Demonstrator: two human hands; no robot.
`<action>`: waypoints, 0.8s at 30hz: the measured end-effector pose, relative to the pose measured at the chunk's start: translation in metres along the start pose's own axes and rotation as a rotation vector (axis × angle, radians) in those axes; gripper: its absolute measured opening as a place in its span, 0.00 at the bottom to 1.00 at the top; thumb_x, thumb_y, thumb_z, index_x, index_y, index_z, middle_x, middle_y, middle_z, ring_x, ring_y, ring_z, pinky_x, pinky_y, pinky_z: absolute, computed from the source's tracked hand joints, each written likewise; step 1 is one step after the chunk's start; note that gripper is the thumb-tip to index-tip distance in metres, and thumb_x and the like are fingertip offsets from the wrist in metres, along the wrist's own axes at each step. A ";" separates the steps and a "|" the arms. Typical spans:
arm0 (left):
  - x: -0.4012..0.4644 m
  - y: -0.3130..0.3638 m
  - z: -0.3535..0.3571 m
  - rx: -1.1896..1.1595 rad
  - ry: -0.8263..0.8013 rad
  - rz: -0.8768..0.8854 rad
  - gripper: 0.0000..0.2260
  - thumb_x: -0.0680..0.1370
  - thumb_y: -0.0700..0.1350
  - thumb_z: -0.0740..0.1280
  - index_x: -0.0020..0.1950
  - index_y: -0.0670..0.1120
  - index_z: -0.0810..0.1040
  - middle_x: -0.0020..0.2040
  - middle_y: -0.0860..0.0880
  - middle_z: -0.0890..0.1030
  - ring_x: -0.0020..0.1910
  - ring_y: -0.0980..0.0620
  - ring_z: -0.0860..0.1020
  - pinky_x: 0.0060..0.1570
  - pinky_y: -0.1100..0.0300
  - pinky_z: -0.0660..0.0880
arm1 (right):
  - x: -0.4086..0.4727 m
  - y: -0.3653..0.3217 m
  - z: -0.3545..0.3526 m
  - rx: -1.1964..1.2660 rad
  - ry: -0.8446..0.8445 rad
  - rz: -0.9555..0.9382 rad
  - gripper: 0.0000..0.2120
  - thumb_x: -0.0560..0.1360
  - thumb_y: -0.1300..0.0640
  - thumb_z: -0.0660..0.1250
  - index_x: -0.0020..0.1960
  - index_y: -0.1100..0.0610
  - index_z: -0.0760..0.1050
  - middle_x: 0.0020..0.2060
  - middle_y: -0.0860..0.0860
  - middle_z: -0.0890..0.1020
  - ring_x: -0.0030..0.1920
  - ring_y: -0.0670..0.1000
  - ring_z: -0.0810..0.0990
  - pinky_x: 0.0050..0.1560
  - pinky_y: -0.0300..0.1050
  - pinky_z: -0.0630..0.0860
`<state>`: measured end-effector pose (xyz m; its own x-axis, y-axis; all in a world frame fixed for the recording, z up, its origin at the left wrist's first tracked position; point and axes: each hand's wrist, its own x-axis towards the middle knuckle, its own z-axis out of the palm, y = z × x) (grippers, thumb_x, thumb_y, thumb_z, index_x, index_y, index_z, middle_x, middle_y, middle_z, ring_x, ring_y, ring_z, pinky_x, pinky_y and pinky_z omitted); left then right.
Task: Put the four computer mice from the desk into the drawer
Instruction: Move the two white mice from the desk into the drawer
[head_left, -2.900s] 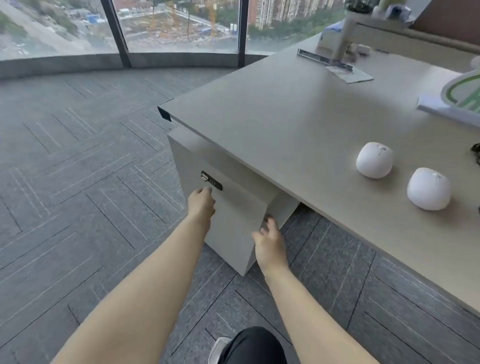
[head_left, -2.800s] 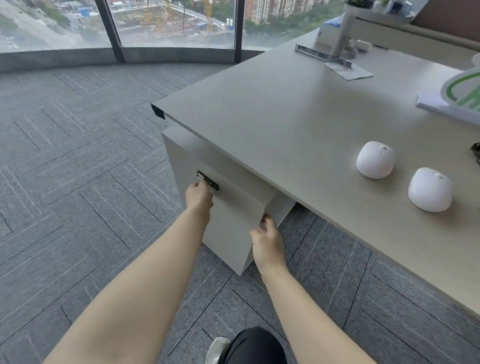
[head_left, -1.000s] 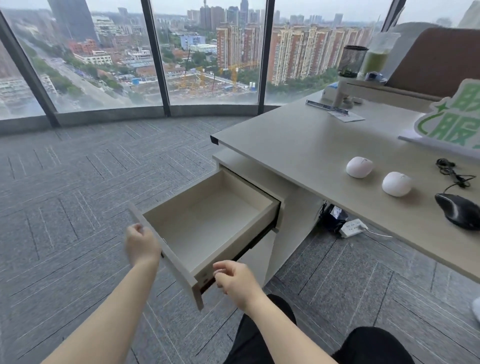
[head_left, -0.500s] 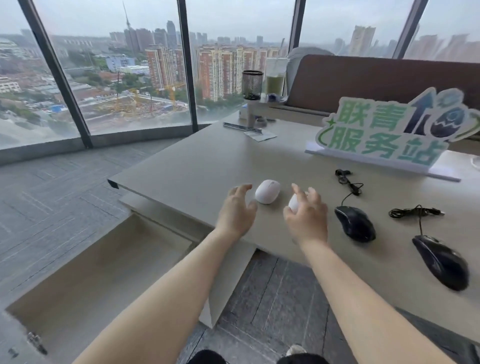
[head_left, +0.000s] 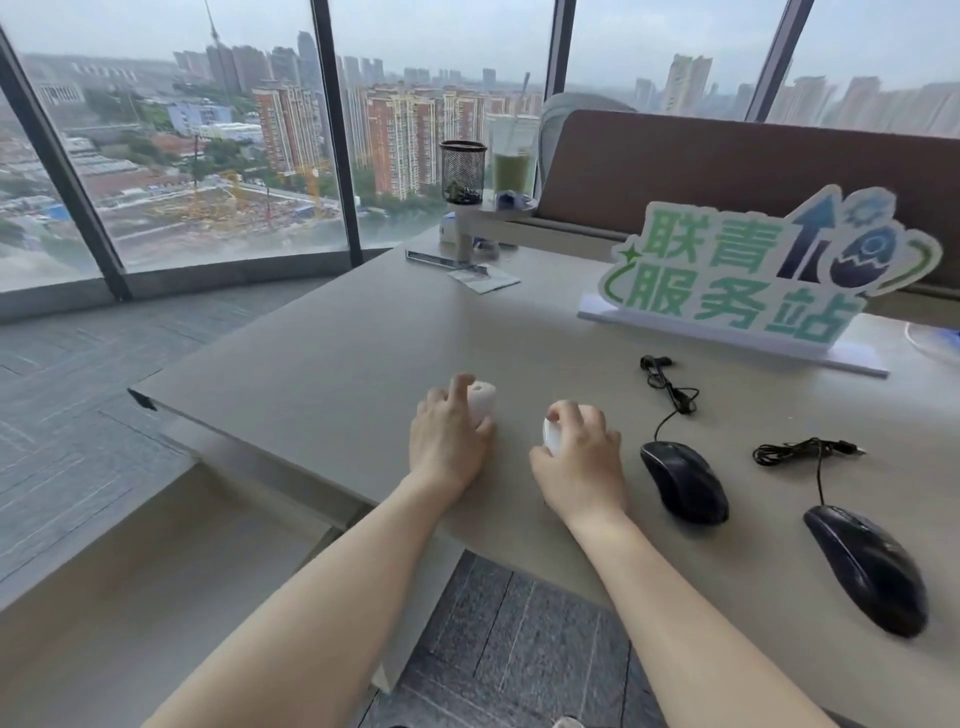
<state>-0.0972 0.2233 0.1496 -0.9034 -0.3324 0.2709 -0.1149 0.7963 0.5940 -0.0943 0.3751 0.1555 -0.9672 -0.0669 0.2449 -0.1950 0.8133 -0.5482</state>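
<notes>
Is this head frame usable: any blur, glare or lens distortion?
Head view: soft, even daylight from the windows, no glare on the desk; wide-angle bending shows in the window frames; slight motion blur on the left hand, the right hand and the nearest black mouse; the green sign reads sharp.

Bare desk (head_left: 322, 374) left of the hands; open drawer (head_left: 156, 597) unobstructed below; black mice (head_left: 683, 480) crowd the right.
</notes>
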 end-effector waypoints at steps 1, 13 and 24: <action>-0.002 -0.009 -0.013 -0.089 0.060 -0.025 0.22 0.74 0.47 0.66 0.68 0.48 0.67 0.59 0.38 0.74 0.57 0.36 0.73 0.52 0.49 0.71 | -0.005 -0.011 -0.002 0.089 0.012 -0.033 0.17 0.70 0.61 0.66 0.59 0.56 0.72 0.59 0.57 0.73 0.54 0.63 0.71 0.53 0.50 0.68; -0.082 -0.254 -0.139 -0.089 0.317 -0.538 0.22 0.74 0.46 0.67 0.66 0.43 0.70 0.63 0.39 0.75 0.63 0.40 0.72 0.58 0.48 0.69 | -0.113 -0.191 0.141 0.436 -0.569 -0.308 0.24 0.71 0.57 0.64 0.67 0.49 0.68 0.65 0.50 0.73 0.64 0.54 0.69 0.63 0.50 0.70; -0.096 -0.355 -0.088 0.054 -0.053 -0.696 0.21 0.73 0.49 0.69 0.64 0.49 0.69 0.61 0.45 0.74 0.59 0.42 0.76 0.45 0.56 0.68 | -0.095 -0.207 0.299 -0.257 -0.851 -0.195 0.24 0.75 0.58 0.64 0.70 0.54 0.64 0.68 0.59 0.64 0.64 0.63 0.66 0.57 0.52 0.74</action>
<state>0.0669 -0.0722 -0.0209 -0.6313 -0.7501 -0.1973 -0.6932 0.4315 0.5773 -0.0107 0.0407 0.0069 -0.7342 -0.5378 -0.4145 -0.4241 0.8399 -0.3387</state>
